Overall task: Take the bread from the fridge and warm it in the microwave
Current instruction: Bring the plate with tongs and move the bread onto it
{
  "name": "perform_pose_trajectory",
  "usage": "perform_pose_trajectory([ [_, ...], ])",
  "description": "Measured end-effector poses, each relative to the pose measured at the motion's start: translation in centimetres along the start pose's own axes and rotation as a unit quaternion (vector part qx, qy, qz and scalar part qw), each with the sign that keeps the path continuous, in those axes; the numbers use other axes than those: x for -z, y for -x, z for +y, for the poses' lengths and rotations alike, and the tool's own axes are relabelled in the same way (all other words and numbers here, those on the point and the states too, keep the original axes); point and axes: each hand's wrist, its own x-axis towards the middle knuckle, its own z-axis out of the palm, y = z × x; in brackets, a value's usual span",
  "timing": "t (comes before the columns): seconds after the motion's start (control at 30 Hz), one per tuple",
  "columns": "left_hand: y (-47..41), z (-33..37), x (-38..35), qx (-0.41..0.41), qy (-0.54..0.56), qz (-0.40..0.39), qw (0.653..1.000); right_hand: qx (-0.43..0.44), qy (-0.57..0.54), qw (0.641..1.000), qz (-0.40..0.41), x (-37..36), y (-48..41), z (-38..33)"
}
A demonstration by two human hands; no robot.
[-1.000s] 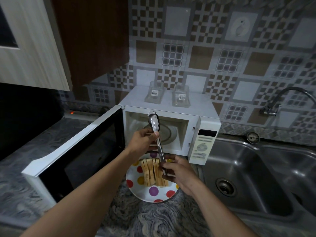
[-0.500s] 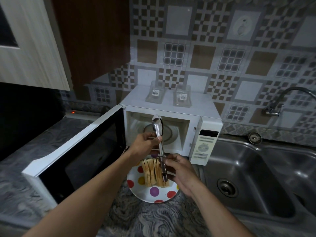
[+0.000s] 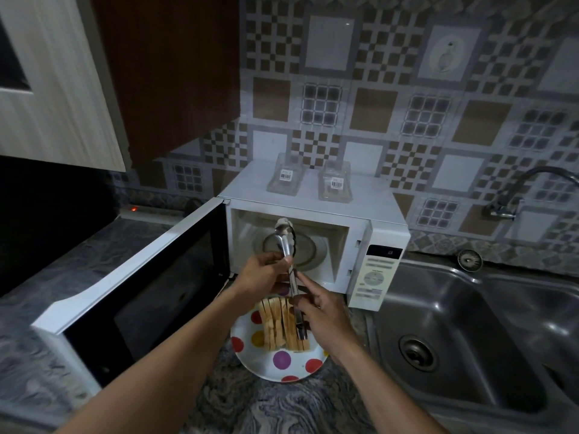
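Observation:
Several bread slices [image 3: 277,328] stand on edge on a white plate with coloured dots [image 3: 282,364], on the counter in front of the white microwave [image 3: 316,195]. The microwave door [image 3: 131,277] hangs open to the left, and its glass turntable [image 3: 310,249] is bare. Both hands hold metal tongs [image 3: 289,258] above the plate, tips pointing up toward the oven cavity. My left hand [image 3: 263,275] grips the upper part of the tongs. My right hand [image 3: 319,314] holds their lower end, over the bread.
Two clear plastic containers [image 3: 335,184] sit on top of the microwave. A steel double sink [image 3: 470,339] with a tap [image 3: 513,195] lies to the right. Marbled grey counter [image 3: 282,411] runs in front and to the left. A wall cupboard [image 3: 56,83] hangs at upper left.
The tongs and both hands have shifted slightly, staying above the plate. The bread and the plate have not moved.

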Motion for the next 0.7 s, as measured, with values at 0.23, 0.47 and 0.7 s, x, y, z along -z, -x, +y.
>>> perform_pose_trajectory([
  [0.23,0.5,-1.3,0.6,0.030,-0.018,-0.046,0.998,-0.011,0.027,1.000,-0.005,-0.6,-0.6,0.6],
  [0.47,0.5,-2.0,-0.1,0.005,0.061,0.040,0.997,-0.049,-0.005,0.998,0.037,-1.2,-1.2,2.1],
  [0.7,0.3,-2.6,0.8,0.003,-0.030,0.140,0.990,-0.073,0.100,0.991,0.057,-0.4,-1.8,3.6],
])
